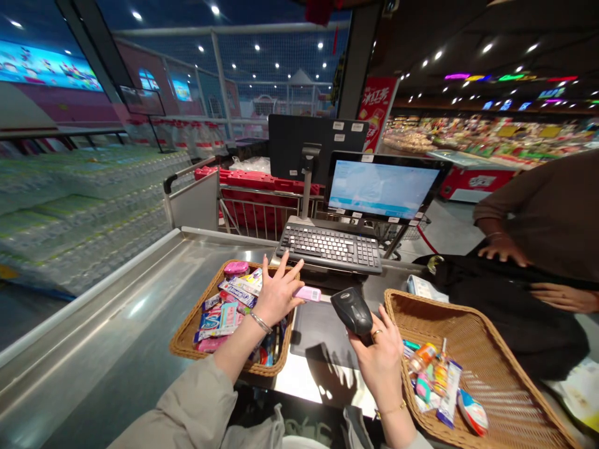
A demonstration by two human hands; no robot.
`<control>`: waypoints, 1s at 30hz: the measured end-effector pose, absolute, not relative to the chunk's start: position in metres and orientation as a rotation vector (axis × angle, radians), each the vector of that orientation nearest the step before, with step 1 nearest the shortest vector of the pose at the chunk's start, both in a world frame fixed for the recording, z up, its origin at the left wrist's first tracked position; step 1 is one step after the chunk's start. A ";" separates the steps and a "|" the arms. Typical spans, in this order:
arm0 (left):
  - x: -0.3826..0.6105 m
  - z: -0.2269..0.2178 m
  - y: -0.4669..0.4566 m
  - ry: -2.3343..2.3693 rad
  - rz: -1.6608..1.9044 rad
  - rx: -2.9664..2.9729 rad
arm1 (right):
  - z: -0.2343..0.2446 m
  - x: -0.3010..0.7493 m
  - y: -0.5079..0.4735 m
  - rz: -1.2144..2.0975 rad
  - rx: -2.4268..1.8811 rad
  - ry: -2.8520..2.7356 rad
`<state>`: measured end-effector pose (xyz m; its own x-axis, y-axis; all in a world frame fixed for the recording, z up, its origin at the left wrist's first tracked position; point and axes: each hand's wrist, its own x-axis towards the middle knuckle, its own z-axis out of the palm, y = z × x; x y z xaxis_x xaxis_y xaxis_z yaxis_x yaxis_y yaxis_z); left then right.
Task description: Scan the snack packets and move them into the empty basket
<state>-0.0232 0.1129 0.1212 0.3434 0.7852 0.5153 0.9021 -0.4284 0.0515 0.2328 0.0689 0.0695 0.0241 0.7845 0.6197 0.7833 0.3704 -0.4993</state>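
My left hand (277, 293) holds a small pink packet (307, 294) between thumb and a finger, the other fingers spread, above the left wicker basket (187, 337) full of snack packets. My right hand (381, 358) grips a black barcode scanner (352, 310), its head aimed toward the pink packet. Both hover over a dark mat (318, 333) on the steel checkout counter (116, 349). The right wicker basket (491, 330) holds several small snack items beside my right hand.
A black keyboard (331, 246) and a lit touchscreen (381, 189) stand behind the mat, with another monitor's back (290, 146). Another person's hands (503, 249) rest on a black bag (510, 299) at the right. Red shopping carts (262, 199) stand beyond the counter.
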 end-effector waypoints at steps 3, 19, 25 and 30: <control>-0.020 0.122 0.113 -1.529 -0.693 -2.368 | 0.070 0.234 0.068 0.001 -1.400 -1.717; 0.021 0.126 0.124 -1.379 -0.696 -2.479 | 0.066 0.255 0.058 -0.071 -1.495 -1.602; 0.045 0.125 0.128 -1.274 -0.689 -2.550 | 0.063 0.270 0.051 -0.094 -1.557 -1.502; 0.068 0.120 0.133 -1.145 -0.667 -2.601 | 0.059 0.286 0.042 -0.084 -1.660 -1.369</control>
